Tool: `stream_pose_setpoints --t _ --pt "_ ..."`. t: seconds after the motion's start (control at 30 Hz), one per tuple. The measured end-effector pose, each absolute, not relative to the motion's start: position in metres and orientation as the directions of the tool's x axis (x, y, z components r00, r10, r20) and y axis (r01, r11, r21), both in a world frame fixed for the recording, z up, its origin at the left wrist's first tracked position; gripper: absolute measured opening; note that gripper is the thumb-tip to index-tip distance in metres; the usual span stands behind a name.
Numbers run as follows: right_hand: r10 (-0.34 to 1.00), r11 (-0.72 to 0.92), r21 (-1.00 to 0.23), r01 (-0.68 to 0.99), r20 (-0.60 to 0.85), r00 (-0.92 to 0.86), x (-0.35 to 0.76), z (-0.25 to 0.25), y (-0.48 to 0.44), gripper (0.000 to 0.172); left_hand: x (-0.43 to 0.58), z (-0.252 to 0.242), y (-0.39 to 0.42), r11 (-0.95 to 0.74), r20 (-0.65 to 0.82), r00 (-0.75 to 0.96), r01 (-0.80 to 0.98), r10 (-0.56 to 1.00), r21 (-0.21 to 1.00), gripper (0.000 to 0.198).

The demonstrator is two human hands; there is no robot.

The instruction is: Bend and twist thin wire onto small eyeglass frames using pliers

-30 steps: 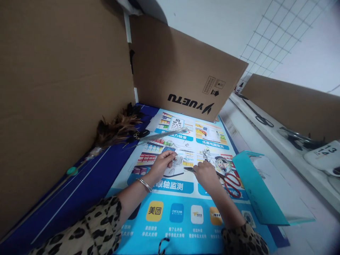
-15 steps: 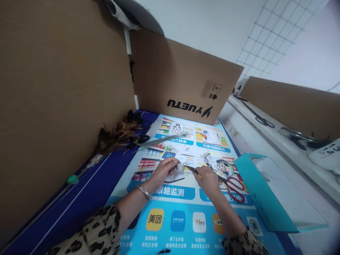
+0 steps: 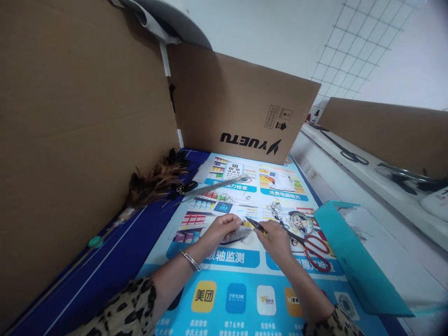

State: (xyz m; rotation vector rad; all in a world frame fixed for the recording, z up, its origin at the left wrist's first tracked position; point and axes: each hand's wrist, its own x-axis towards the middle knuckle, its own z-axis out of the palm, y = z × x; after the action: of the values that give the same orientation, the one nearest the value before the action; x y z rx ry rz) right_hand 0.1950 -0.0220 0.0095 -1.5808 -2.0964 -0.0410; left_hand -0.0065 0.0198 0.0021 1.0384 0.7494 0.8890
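Only the head view here, so everything's from over the person's shoulders. The left hand (image 3: 224, 231) is pinched on a small pale piece (image 3: 247, 234) right at its fingertips; it's too tiny and blurry for me to say what it is. The right hand (image 3: 276, 238) is closed pen-style round a thin dark tool (image 3: 255, 225), and the tip points across at that pinch, pretty much touching it. To me it reads as the middle of a fiddly bit, with the tool tip working on the held piece. I'd guess any next move needs a steady left pinch and very small motions from the right. Both hands rest on a glossy poster (image 3: 241, 298). Just below the left hand it says 眼轴监测, and closer to the body there's a yellow 美团 app icon. Beyond the hands I can make out 免费电脑验光 and part of 力检查, next to an eye-chart picture. Behind that stands a cardboard box (image 3: 245, 102) printed YUETU upside down, plus shipping symbols too small to read. Red-handled scissors (image 3: 317, 252) lie just right of the right hand, and a teal folder (image 3: 350, 266) sits further right. Past the left hand there's a bundle of thin metal wires (image 3: 217, 184) and a feather duster (image 3: 154, 179).
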Motion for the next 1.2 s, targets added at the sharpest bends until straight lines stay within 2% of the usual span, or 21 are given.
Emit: stream_pose_setpoints --t 0.17,0.4,0.53,0.63,0.83,0.93,1.07,1.2 --pt "0.868 0.368 -0.223 0.903 0.431 -0.247 0.191 0.009 -0.027 0.017 -0.003 0.003 0.013 0.231 -0.075 0.513 -0.246 0.855 0.941 0.027" --pt "0.827 0.368 -0.043 0.929 0.471 -0.306 0.188 0.018 -0.032 0.016 -0.003 0.001 0.011 0.219 -0.089 0.487 -0.217 0.869 0.951 0.025" --pt "0.834 0.353 -0.012 0.936 0.457 -0.309 0.186 0.021 -0.034 0.014 -0.002 -0.001 0.013 0.191 -0.074 0.476 -0.202 0.876 0.961 0.021" --pt "0.847 0.34 -0.073 0.938 0.457 -0.271 0.184 0.019 -0.033 0.013 -0.001 -0.003 0.013 0.172 -0.065 0.465 -0.191 0.883 0.967 0.022" --pt "0.912 0.3 -0.382 0.874 0.384 -0.145 0.187 0.008 -0.027 0.014 0.001 -0.003 0.011 0.164 -0.058 0.377 -0.255 0.924 0.953 0.022" --pt "0.936 0.291 -0.495 0.819 0.326 -0.135 0.189 0.004 -0.024 0.013 0.0 -0.001 0.01 0.186 -0.072 0.338 -0.32 0.939 0.929 0.021" --pt "0.928 0.321 -0.524 0.789 0.339 -0.153 0.187 0.002 -0.025 0.012 -0.001 0.004 0.008 0.225 -0.067 0.37 -0.401 0.927 0.888 0.019" --pt "0.89 0.383 -0.472 0.794 0.42 -0.179 0.187 0.003 -0.026 0.013 -0.002 0.008 0.005 0.286 -0.081 0.419 -0.455 0.905 0.843 0.018"
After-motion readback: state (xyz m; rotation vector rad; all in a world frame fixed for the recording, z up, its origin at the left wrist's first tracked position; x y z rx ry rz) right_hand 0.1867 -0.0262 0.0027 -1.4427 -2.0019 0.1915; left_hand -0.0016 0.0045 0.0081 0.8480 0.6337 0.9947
